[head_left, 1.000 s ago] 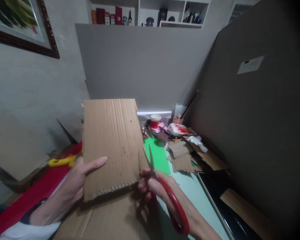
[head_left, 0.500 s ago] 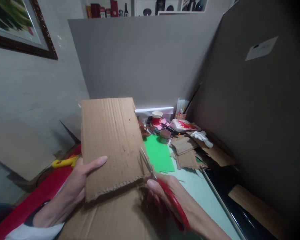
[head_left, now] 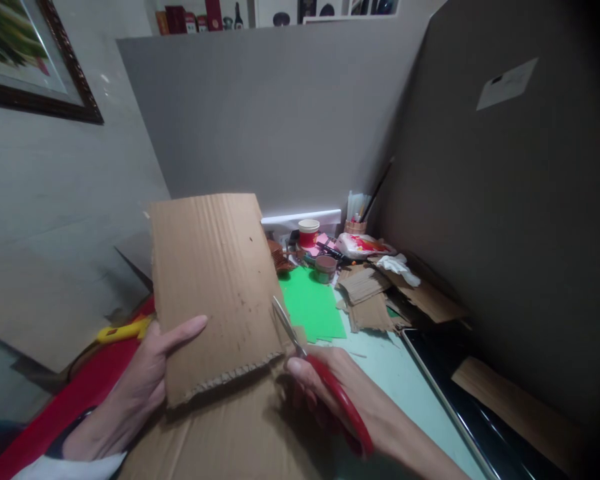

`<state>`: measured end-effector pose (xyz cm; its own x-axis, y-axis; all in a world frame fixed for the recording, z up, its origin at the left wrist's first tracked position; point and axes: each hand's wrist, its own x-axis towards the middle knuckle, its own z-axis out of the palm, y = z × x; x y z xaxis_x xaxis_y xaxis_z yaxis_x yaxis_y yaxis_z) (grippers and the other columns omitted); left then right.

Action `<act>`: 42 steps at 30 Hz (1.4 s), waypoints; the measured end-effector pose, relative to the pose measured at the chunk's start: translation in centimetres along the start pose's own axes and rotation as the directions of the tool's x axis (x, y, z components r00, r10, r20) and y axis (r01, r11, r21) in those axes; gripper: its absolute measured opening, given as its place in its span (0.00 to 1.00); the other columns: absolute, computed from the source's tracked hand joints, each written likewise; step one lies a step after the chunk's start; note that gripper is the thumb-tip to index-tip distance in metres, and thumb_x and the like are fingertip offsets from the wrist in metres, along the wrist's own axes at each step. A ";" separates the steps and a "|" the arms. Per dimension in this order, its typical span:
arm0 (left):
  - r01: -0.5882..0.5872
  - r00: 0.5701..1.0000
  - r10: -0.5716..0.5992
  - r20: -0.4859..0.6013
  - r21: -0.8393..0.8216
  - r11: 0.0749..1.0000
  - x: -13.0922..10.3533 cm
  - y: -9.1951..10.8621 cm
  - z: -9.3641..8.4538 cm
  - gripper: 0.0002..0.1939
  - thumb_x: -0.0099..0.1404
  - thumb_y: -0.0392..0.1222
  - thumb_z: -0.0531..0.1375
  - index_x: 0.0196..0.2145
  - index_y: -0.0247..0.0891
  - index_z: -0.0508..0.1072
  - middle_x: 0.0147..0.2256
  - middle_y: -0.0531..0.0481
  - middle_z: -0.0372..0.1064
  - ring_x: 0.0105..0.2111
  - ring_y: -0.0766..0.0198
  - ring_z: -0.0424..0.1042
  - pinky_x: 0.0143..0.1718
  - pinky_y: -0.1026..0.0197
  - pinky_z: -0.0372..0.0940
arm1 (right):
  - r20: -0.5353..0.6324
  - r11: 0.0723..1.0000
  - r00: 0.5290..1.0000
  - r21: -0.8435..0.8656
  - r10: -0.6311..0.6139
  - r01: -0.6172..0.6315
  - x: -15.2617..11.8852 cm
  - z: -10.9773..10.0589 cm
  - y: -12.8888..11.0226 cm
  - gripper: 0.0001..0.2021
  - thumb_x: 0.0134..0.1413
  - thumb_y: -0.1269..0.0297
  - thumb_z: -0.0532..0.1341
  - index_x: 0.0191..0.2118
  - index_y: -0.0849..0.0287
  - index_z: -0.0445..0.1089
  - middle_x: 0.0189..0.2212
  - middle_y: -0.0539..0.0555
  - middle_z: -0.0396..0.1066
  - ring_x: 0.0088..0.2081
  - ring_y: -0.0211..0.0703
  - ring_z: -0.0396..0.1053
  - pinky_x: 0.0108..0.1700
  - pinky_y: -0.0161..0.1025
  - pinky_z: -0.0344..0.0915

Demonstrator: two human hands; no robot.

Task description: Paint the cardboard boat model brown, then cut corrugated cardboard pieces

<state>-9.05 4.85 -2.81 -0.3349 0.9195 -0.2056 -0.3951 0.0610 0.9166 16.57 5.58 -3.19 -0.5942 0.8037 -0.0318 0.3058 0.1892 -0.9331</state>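
Note:
My left hand (head_left: 150,367) grips a rectangular piece of brown cardboard (head_left: 210,287) by its lower left side, thumb flat on the face and the other fingers behind it. The piece is tilted up, with a ragged, torn lower edge. In my right hand (head_left: 325,380) is a pair of scissors with red handles (head_left: 343,400). Their metal blades point up and left along the cardboard's right edge and look nearly closed; whether they touch it I cannot tell. Beneath lies a larger sheet of cardboard (head_left: 220,440).
Green paper (head_left: 313,307) lies behind the scissors, near a small round jar (head_left: 325,268) and a red and white paper cup (head_left: 309,233). Cardboard scraps (head_left: 373,312) are piled to the right, beside a black glossy panel (head_left: 430,373). A yellow-handled tool (head_left: 123,331) lies left. Grey partitions (head_left: 280,120) stand behind.
The whole view has shifted slightly, so most things appear a little further left. Both hands keep their holds, and the scissors stay at the cardboard's right edge.

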 end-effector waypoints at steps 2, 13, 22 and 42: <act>0.074 0.997 -0.074 -0.007 -0.025 0.997 0.4 0.0 -0.1 0.32 0.45 0.31 0.72 0.50 0.36 0.72 0.38 0.43 0.81 0.33 0.47 0.80 0.32 0.52 0.79 | 0.000 1.000 1.000 -0.006 0.009 -0.009 0.0 0.0 0.1 0.29 0.64 0.38 0.47 0.28 0.59 0.66 0.22 0.51 0.64 0.23 0.37 0.62 0.24 0.33 0.54; 0.089 0.992 -0.097 -0.080 -0.094 0.992 0.6 -0.2 -0.2 0.20 0.56 0.23 0.60 0.47 0.30 0.75 0.35 0.42 0.80 0.29 0.49 0.80 0.33 0.46 0.79 | 0.015 0.997 1.000 -0.082 -0.016 0.017 0.0 -0.4 0.0 0.27 0.65 0.40 0.48 0.26 0.59 0.60 0.23 0.49 0.62 0.26 0.36 0.60 0.27 0.34 0.53; 0.075 0.994 -0.086 -0.061 -0.159 0.984 0.5 -0.3 0.2 0.20 0.59 0.23 0.57 0.50 0.24 0.73 0.32 0.35 0.80 0.36 0.41 0.80 0.39 0.40 0.76 | -0.002 0.993 1.000 -0.114 0.001 -0.001 -0.4 -0.7 -0.1 0.26 0.65 0.42 0.49 0.25 0.59 0.61 0.21 0.49 0.61 0.24 0.36 0.60 0.26 0.34 0.52; -0.001 0.999 0.000 0.048 0.022 1.000 -0.5 -1.3 0.3 0.45 0.43 0.30 0.74 0.60 0.38 0.67 0.42 0.40 0.80 0.44 0.39 0.78 0.44 0.46 0.76 | -0.213 0.992 0.974 -0.079 0.075 -0.094 0.2 0.2 0.9 0.20 0.60 0.43 0.59 0.36 0.55 0.55 0.25 0.47 0.67 0.25 0.37 0.62 0.28 0.35 0.55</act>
<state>-8.14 4.37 -3.80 -0.2940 0.9370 -0.1886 -0.3760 0.0680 0.9241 16.57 5.77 -4.16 -0.3974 0.9173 -0.0247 0.4182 0.1571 -0.8947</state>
